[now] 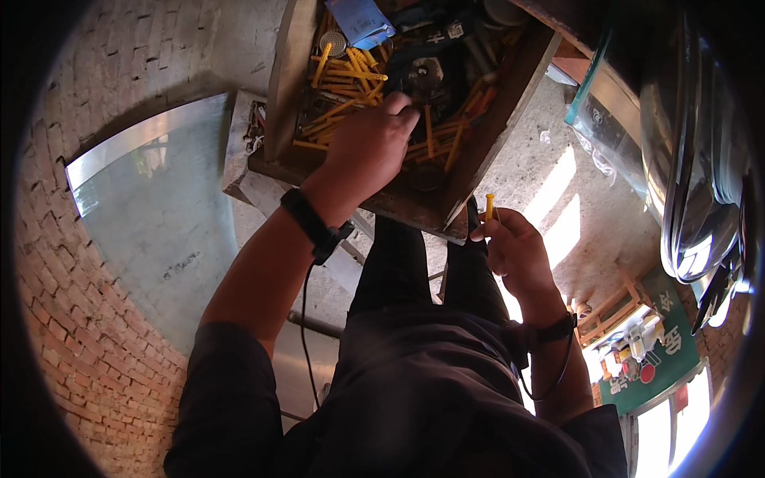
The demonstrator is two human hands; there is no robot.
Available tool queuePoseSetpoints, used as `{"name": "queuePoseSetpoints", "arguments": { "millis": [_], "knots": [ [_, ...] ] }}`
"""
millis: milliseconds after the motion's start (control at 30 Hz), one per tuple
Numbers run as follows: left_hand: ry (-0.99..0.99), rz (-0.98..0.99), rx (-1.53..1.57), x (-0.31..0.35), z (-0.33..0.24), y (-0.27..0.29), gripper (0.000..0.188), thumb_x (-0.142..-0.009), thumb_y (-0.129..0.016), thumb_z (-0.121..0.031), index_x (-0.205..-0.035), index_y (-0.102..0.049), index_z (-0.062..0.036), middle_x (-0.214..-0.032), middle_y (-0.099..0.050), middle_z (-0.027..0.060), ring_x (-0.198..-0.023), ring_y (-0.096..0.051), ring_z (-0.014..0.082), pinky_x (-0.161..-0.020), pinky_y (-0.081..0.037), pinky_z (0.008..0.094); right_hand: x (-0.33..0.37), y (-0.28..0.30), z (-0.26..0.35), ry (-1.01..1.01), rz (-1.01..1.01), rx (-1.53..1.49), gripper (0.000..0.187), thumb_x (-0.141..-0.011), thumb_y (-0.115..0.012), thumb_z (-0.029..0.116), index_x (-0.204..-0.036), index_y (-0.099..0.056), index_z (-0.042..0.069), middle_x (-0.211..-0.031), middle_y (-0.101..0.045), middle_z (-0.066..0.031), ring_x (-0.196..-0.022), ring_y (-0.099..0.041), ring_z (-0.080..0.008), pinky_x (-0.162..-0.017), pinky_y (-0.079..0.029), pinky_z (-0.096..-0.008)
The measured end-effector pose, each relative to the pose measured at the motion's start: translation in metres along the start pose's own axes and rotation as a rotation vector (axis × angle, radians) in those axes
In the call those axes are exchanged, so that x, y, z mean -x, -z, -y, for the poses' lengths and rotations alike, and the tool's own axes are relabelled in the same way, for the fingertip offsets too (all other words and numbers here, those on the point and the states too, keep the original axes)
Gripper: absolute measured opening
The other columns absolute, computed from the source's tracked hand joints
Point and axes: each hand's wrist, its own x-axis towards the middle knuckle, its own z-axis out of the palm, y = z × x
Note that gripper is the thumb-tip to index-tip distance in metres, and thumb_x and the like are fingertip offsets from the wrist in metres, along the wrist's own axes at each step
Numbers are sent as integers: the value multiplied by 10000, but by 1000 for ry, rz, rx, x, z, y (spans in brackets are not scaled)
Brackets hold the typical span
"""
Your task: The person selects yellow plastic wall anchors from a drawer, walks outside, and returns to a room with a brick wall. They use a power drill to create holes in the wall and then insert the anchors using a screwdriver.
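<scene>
Yellow plastic wall plug (pixel 489 205): at 3 o'clock of wooden box (pixel 510 94), pinched upright in right hand (pixel 516 248). Likely light, stiff, ribbed; hold mid-shaft. Left hand (pixel 368 148) in box, fingers closing among loose plugs (pixel 344 73); its grip cannot be judged.

Two hands in the shot: the left hand (pixel 370 147) down in one wooden box (pixel 478 159), the right hand (pixel 514 251) pinching one yellow wall plug (pixel 489 205). Loose yellow plugs (pixel 351 72) in that box, well over a dozen, too tangled to count exactly. Two wristbands (pixel 312 223), one per wrist.
</scene>
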Motion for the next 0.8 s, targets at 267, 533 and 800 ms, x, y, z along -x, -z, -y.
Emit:
{"name": "queuePoseSetpoints", "arguments": {
  "millis": [267,533,800],
  "knots": [
    [28,102,-83,24,13,14,166,-786,-666,-96,-942,-610,-97,-992,-590,53,-829,-636,278,-660,-529,392,4,0,5,22,6,18,180,-956,-527,103,-1099,-568,2,-843,-661,-109,-409,-355,-28,-362,-272,-179],
    [50,13,177,48,-2,30,121,-793,-674,-97,-896,-611,-82,-910,-609,79,-735,-639,298,-611,-512,376,2,4,4,42,47,11,181,-956,-526,102,-1092,-562,-11,-846,-660,-111,-406,-353,-27,-360,-266,-177],
    [-102,-24,441,39,-46,11,120,-800,-665,-79,-900,-598,-74,-879,-581,58,-726,-625,264,-603,-500,351,-2,-6,8,-3,43,47,203,-951,-527,102,-1111,-551,-20,-857,-659,-103,-413,-356,-23,-365,-265,-170]
  ]
}}
